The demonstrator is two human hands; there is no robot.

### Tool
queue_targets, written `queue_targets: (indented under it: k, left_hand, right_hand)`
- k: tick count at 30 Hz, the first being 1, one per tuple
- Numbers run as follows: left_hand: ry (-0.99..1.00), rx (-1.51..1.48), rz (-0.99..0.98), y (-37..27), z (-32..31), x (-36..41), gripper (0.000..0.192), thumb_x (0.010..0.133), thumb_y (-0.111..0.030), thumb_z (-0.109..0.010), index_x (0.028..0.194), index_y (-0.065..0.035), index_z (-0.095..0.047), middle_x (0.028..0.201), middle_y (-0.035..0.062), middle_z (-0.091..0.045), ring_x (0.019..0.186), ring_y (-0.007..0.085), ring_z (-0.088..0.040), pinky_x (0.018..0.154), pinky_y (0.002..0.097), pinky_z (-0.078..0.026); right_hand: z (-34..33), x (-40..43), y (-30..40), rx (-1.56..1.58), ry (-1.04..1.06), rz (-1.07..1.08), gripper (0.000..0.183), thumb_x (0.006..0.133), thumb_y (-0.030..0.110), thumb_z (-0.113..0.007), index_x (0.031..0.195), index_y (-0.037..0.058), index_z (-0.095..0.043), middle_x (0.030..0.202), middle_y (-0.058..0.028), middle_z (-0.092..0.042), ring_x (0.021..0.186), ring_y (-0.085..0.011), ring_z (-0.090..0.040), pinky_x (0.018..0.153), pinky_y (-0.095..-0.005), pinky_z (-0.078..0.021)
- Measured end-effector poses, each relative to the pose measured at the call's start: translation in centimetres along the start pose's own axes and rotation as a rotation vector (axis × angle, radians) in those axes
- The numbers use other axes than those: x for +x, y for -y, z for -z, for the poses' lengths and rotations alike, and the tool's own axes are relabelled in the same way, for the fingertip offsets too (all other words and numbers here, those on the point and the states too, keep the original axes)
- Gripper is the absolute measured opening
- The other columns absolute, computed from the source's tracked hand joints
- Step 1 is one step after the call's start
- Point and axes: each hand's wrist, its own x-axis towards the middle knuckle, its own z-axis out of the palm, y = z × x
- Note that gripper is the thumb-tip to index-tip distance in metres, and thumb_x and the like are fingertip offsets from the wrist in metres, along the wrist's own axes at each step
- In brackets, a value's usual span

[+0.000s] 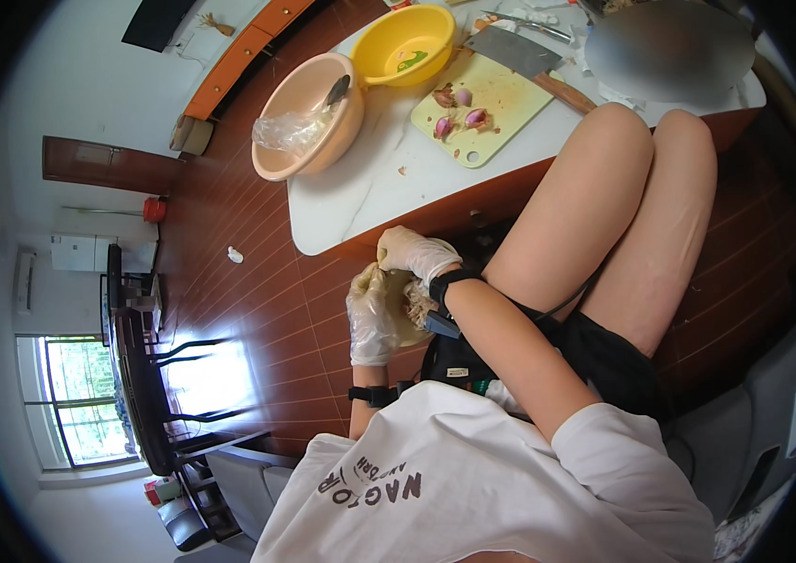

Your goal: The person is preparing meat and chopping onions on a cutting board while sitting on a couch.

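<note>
My left hand point(370, 310) and my right hand point(408, 252), both in clear plastic gloves, meet at the fingertips beside the table corner. They pinch a small pale piece between them, mostly hidden by the fingers. Just under the hands, close to my lap, is a pale yellowish bowl point(398, 313). Pale shredded food point(418, 304), perhaps meat, lies in it. My right wrist and forearm cover part of the bowl. Black straps circle both wrists, and a blue-grey device point(442, 324) hangs by the right one.
The marble-topped table point(384, 190) bears a peach basin point(331, 151) with a plastic bag, a yellow basin point(405, 39), and a green cutting board point(503, 137). Purple-skinned bulbs point(477, 118) lie on the board, a cleaver point(516, 51) across its far edge. A crumpled tissue point(235, 255) is on the floor.
</note>
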Motion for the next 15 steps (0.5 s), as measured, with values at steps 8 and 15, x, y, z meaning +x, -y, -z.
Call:
queue_targets:
  k: [8, 15]
  left_hand:
    - [0.091, 0.029, -0.038, -1.3, 0.4, -0.5, 0.030, 0.094, -0.018, -0.057, 0.117, 0.0017, -0.056, 0.109, 0.0094, -0.060, 0.101, 0.0153, -0.058, 0.091, 0.0268, -0.046]
    - [0.100, 0.081, -0.116, -0.8, 2.1, 0.2, 0.026, 0.095, -0.012, -0.056, 0.118, -0.0001, -0.056, 0.115, 0.0082, -0.059, 0.105, 0.0138, -0.056, 0.094, 0.0262, -0.044]
  right_hand:
    - [0.2, -0.4, 0.3, -0.015, 0.042, -0.027, 0.025, 0.074, 0.025, -0.069, 0.093, 0.0101, -0.073, 0.093, -0.0164, -0.069, 0.089, -0.0322, -0.066, 0.082, -0.0385, -0.0524]
    - [0.3, -0.4, 0.1, 0.027, 0.018, -0.062, 0.024, 0.074, 0.025, -0.069, 0.093, 0.0100, -0.073, 0.093, -0.0155, -0.069, 0.088, -0.0315, -0.066, 0.082, -0.0374, -0.0522]
